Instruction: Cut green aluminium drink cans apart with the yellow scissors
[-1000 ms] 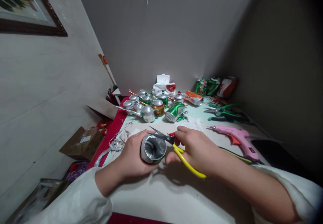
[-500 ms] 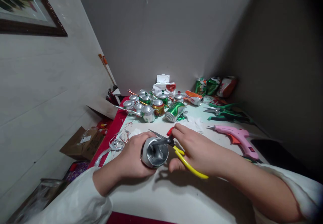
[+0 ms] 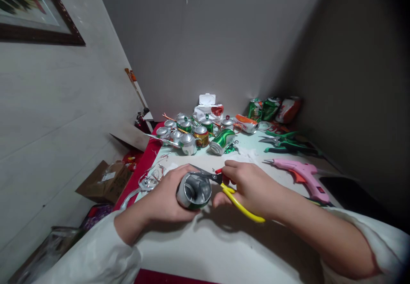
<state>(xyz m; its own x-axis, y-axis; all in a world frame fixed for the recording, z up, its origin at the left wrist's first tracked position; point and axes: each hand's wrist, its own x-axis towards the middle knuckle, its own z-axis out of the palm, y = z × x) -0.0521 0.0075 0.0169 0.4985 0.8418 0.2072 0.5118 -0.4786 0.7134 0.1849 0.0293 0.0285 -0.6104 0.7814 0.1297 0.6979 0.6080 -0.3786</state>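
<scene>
An aluminium can (image 3: 184,196) with its end cut off faces me, its silvery inside showing. My left hand (image 3: 165,194) is wrapped round the can's left side. In my right hand (image 3: 246,183) is a pair of scissors (image 3: 241,210) with yellow and red handles and dark blades. The blades lie at the can's far rim, close together, with their tips near my left fingers. Beyond both hands stand several little teapot shapes made from cans (image 3: 187,144), with a green can (image 3: 222,141) lying on its side beside them.
A pink glue gun (image 3: 299,173) and green-handled snips (image 3: 282,141) lie at the right. More cans (image 3: 255,109) stand at the back right, near a wipes packet (image 3: 208,111). Metal strips (image 3: 149,182) lie left of my left hand. A cardboard box (image 3: 104,181) is beside the table.
The scissors' blades have closed together at the rim. The can has shifted slightly left and turned a little in my left hand.
</scene>
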